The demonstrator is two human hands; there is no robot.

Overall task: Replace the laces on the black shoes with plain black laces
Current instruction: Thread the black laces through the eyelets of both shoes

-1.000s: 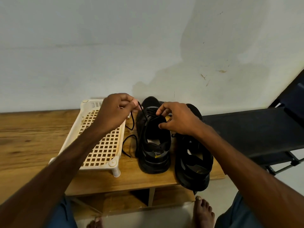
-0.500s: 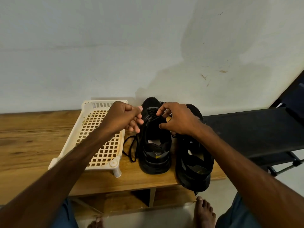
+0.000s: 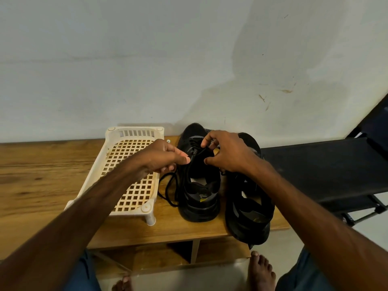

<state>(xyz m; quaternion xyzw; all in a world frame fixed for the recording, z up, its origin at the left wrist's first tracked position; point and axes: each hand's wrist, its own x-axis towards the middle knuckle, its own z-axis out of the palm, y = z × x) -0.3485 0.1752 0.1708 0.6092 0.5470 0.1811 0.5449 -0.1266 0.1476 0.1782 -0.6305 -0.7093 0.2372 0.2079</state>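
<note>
Fingers (image 3: 184, 159) of the left hand (image 3: 161, 158) are shown pinched on the plain black lace (image 3: 160, 189) at the left eyelet row of the left shoe (image 3: 199, 206), while the index finger and thumb of the right hand (image 3: 231, 156) are curled onto the throat of that shoe; whether lace or tongue is gripped there cannot be told. Both shoes stand on the table (image 3: 31, 175), heels toward the viewer, the right shoe (image 3: 249, 223) overhanging its front edge. The slack of the lace is looped on the table between the shoe and the white lattice rack (image 3: 126, 175). A tip may be missed or frayed at the eyelet, since black lies on black; a hard pull could be expected to snag the loose loops on the rack leg, or to nudge the overhanging shoe off the edge.
</note>
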